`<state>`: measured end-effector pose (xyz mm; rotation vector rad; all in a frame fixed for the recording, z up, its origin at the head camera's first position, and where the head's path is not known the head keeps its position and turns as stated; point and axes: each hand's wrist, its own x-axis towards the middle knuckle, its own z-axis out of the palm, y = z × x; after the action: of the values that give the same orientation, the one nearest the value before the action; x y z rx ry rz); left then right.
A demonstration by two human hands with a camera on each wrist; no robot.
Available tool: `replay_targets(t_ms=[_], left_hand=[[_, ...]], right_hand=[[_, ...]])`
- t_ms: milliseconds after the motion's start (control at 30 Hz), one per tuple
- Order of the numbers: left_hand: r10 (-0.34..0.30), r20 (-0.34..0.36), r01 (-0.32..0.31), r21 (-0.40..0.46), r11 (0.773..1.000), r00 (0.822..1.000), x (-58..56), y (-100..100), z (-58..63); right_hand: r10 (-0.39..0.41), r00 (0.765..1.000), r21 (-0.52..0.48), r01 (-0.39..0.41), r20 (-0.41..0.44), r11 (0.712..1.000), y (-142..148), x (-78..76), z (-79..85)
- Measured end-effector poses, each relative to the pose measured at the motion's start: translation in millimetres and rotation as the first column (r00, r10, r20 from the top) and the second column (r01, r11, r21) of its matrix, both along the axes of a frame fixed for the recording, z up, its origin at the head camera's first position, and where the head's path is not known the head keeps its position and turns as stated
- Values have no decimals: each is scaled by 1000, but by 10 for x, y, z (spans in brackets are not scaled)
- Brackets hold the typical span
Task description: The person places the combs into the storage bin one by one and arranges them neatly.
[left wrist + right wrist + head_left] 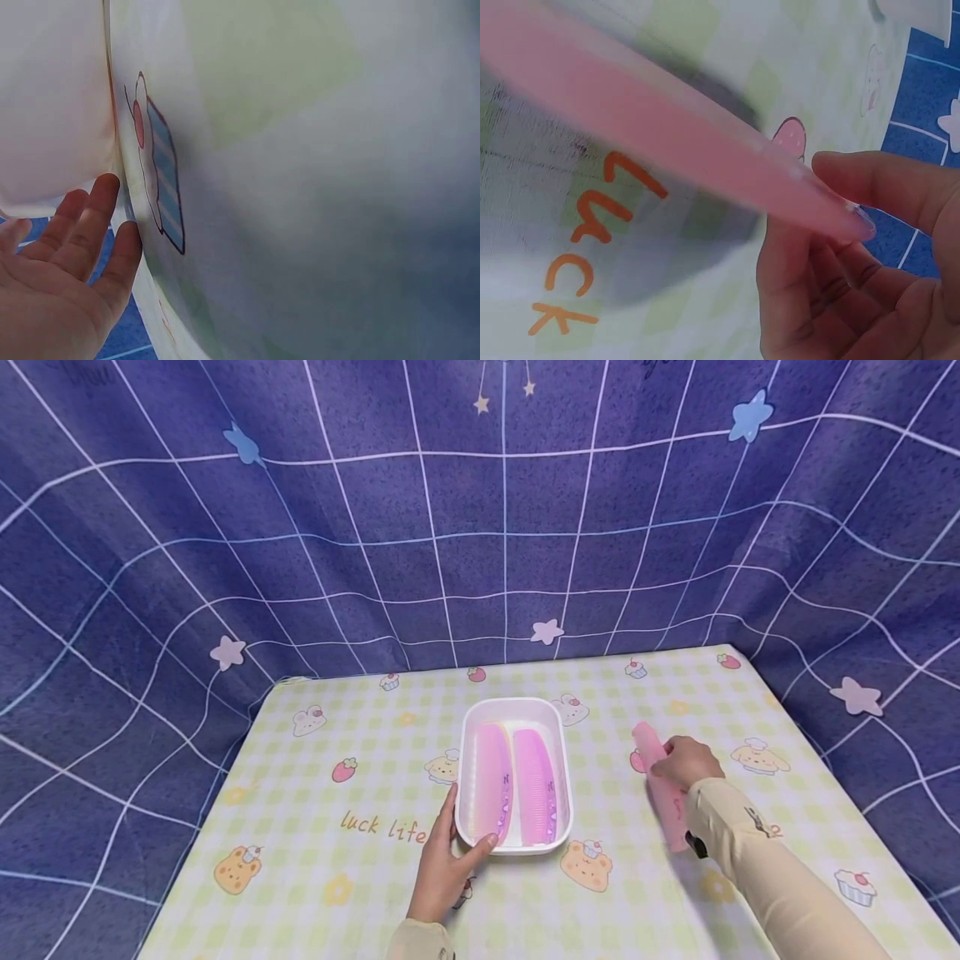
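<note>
A white plastic tray (567, 810) stands mid-table with two combs in it side by side, a pink comb (491, 777) on the left and a pink-purple comb (534, 781) on the right. My left hand (442, 870) holds the tray's near left corner, thumb over the rim and fingers along the outer wall. To the right of the tray, my right hand (690, 764) pinches another pink comb (666, 806) between thumb and fingers. In the right wrist view this comb (667, 124) appears nearly edge-on above the cloth, casting a shadow.
A checked tablecloth (315, 902) printed with animals, strawberries and lettering covers the table. Behind and beside it hangs a dark blue curtain (465, 568) with white grid lines and stars.
</note>
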<state>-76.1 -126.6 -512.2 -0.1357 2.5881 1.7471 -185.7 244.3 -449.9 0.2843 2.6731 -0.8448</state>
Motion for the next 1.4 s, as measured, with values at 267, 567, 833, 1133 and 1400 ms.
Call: replay_targets(t_ms=[267, 567, 833, 1133, 1400], left_hand=[[-3, 2, 3, 5, 1000, 1000, 7, 2, 4], [-3, 6, 3, -4, 1000, 1000, 3, 5, 0], [0, 18, 0, -7, 1000, 1000, -5, 3, 1], [1, 15, -1, -13, 1000, 1000, -7, 6, 1], [-1, 5, 1, -9, 1000, 1000, -4, 4, -7]], right_hand=[[-23, 1000, -6, 23, 2, 1000, -53, 7, 34], [6, 999, 4, -6, -34, 1000, -109, 4, 108], [25, 995, -2, -25, -94, 1000, -239, -8, 240], [41, 988, -26, -46, -152, 999, -388, 4, 383], [44, 979, -90, -63, -198, 994, -538, 35, 499]])
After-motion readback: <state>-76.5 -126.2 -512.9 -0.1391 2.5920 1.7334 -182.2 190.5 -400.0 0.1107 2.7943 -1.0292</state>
